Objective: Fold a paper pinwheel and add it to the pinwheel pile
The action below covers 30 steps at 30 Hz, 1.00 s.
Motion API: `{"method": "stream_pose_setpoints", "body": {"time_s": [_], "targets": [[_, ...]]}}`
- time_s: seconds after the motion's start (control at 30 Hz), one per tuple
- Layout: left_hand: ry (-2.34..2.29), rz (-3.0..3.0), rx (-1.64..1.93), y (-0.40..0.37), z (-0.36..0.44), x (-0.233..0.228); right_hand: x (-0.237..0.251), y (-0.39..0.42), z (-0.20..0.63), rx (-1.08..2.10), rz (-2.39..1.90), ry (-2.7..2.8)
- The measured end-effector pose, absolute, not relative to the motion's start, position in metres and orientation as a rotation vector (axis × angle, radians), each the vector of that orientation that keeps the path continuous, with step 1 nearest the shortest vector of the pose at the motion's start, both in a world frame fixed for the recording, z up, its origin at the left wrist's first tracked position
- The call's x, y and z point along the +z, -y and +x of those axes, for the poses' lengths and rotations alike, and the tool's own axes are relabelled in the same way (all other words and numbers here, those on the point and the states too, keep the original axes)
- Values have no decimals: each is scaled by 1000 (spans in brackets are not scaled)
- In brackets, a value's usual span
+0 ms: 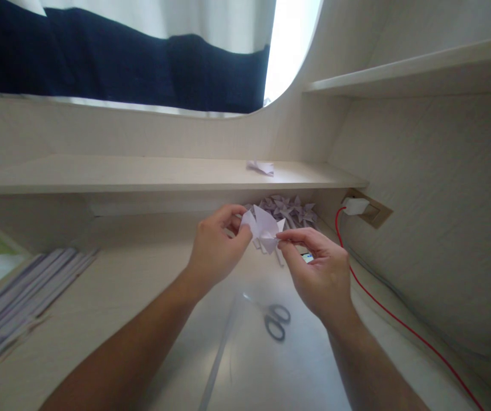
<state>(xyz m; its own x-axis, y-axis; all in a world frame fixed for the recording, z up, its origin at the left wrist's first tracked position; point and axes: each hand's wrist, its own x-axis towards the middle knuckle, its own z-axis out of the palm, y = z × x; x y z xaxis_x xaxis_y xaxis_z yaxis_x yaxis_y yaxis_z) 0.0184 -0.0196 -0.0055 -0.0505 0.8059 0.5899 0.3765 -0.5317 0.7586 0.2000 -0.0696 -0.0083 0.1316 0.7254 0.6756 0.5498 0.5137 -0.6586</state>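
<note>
Your forearms come up from the bottom edge and meet mid-frame above the tabletop [142, 274]. Your left hand [215, 248] and right hand [322, 268] both have their fingers pinched shut on a folded white paper piece [264, 229], held in the air between them. Beneath lie scissors [277, 321]; behind, a pile of folded paper shapes [290, 210] sits under the shelf [142, 174]. A red cable [382, 308] runs along the right wall.
</note>
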Motion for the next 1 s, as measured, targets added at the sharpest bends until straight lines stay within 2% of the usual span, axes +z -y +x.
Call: {"method": "stream_pose_setpoints", "body": {"time_s": [0.2,0.37,0.53,1.0], "targets": [[-1246,1951,1674,15,16,-11,-7,74,198,164,-1068,1596],[-1028,2344,1844,18,13,-17,-6,74,200,243,-1125,1492],[-827,2717,1738,20,9,-14,-3,76,201,236,-1071,1544],[-740,2715,1692,19,3,-7,1,82,200,86,-943,1617]]}}
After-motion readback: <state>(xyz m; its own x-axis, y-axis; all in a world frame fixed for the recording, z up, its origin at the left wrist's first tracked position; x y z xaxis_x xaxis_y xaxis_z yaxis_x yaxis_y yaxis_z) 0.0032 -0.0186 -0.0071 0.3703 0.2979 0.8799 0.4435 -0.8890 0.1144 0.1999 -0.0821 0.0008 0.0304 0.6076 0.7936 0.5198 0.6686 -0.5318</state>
